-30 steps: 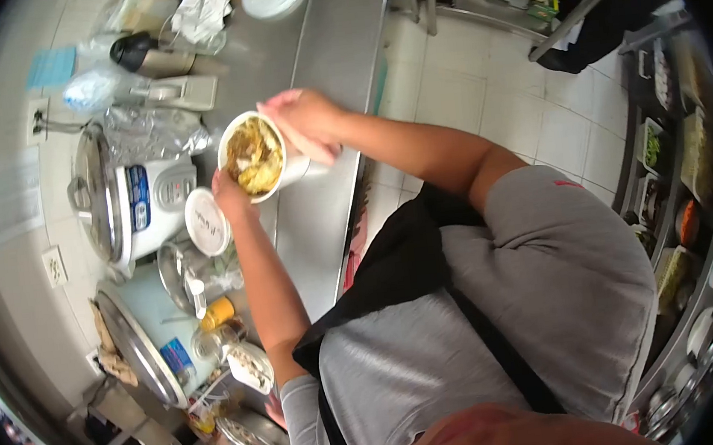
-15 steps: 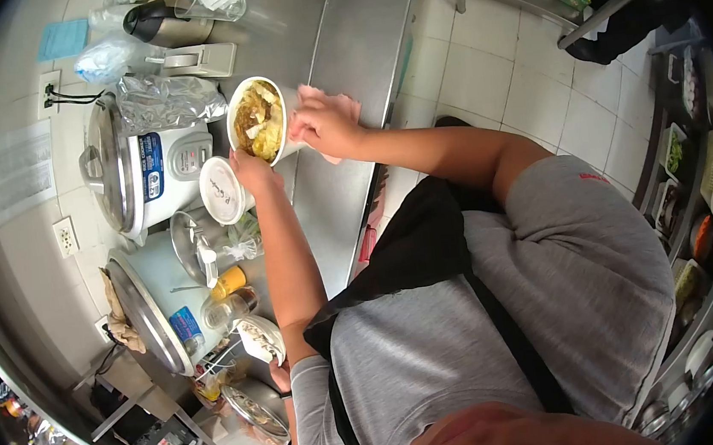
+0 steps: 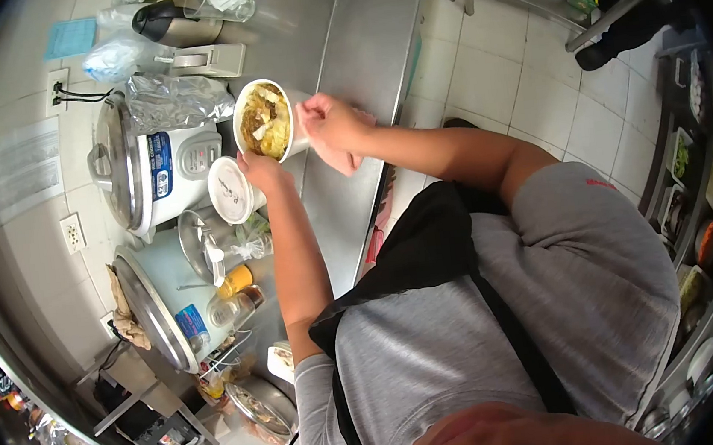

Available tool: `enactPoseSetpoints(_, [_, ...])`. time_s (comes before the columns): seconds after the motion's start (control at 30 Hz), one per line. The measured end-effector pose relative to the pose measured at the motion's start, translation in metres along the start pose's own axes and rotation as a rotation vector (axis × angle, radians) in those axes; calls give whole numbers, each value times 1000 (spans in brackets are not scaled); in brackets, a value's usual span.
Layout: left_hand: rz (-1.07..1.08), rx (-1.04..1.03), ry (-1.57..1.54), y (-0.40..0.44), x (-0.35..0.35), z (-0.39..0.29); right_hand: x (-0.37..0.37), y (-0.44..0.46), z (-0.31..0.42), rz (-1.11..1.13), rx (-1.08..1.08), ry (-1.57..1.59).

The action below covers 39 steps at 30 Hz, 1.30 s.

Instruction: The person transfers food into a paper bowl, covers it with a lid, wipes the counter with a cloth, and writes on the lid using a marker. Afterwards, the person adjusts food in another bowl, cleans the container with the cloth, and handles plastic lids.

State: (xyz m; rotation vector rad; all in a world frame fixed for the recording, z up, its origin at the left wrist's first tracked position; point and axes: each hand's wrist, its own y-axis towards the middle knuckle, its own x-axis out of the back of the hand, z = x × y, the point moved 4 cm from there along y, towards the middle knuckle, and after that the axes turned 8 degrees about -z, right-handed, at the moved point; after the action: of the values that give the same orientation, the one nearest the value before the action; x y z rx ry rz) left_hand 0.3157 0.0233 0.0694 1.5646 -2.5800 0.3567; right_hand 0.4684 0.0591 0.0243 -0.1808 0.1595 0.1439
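A white round tub (image 3: 298, 125) of yellow and brown food (image 3: 264, 121) stands on the steel counter, tilted toward the camera. My left hand (image 3: 264, 173) is closed on its near rim, thumb at the edge. Beside the opposite side of the tub is my right hand (image 3: 332, 124), its fingers bent together on a pink cloth (image 3: 340, 157) that hangs beneath it. A second white tub with a lid (image 3: 231, 190) marked in handwriting sits next to my left wrist.
Along the wall stand a rice cooker (image 3: 184, 166), a foil-covered bundle (image 3: 169, 101), a tape dispenser (image 3: 212, 61) and a second large cooker (image 3: 152, 285). Nearer are a metal bowl (image 3: 193, 247) and a jar (image 3: 226, 310). Another person's shoe (image 3: 594, 56) shows at upper right.
My right hand has turned and shifted slightly; the cloth now hangs lower and bunched under it. Another person's hand and food container near my left elbow have mostly gone behind my arm.
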Motion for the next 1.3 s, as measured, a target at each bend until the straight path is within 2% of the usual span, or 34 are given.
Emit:
enactPoseSetpoints(0.03, [3,-3,7,-1,0,0,-3,-1,4,9,53,61])
enactPoseSetpoints(0.13, [-6,-22,33,4,1,2,5,23,12,113,0,128])
enactPoseSetpoints(0.27, [23,-40,8,3,0,-1,6,85,41,-34,142,412])
enactPoseSetpoints(0.37, [6,-22,-34,-3,-3,-4,-10,73,51,139,-57,536])
enactPoseSetpoints(0.47, [-13,-13,-67,-4,-5,-6,4,49,33,-88,42,77])
enactPoseSetpoints(0.57, [-32,-14,-71,-1,-3,1,1,31,-10,-63,239,69])
enactPoseSetpoints(0.67, [-58,22,-89,3,0,9,-6,15,-4,-91,263,-221])
enactPoseSetpoints(0.7, [-50,38,-125,3,-1,13,-13,6,0,17,195,-127])
enactPoseSetpoints(0.8, [0,103,-65,-21,0,4,-12,3,6,-44,498,-198])
enactPoseSetpoints(0.83, [19,123,-16,-31,3,0,-10,11,-6,39,514,-313])
enactPoseSetpoints(0.93, [-27,246,-31,-39,13,12,5,56,-3,276,296,-614])
enactPoseSetpoints(0.97, [53,430,-135,-31,21,25,10,66,11,219,189,-455])
enactPoseSetpoints(1.03, [87,380,-182,-8,29,26,14,77,32,102,-34,-132])
enactPoseSetpoints(1.13, [212,274,-212,22,23,16,-1,65,39,143,-10,-172])
enactPoseSetpoints(1.17, [266,209,-235,31,16,14,0,59,37,200,176,-395])
enactPoseSetpoints(1.2, [321,142,-257,39,10,13,-2,60,17,110,361,-493])
enactPoseSetpoints(1.23, [247,155,-233,29,3,4,-10,60,-15,17,545,-588])
enactPoseSetpoints(1.27, [207,112,-243,26,2,1,-13,51,-11,-78,726,-678])
enactPoseSetpoints(1.3, [168,70,-255,23,2,0,-12,55,-21,69,441,-631])
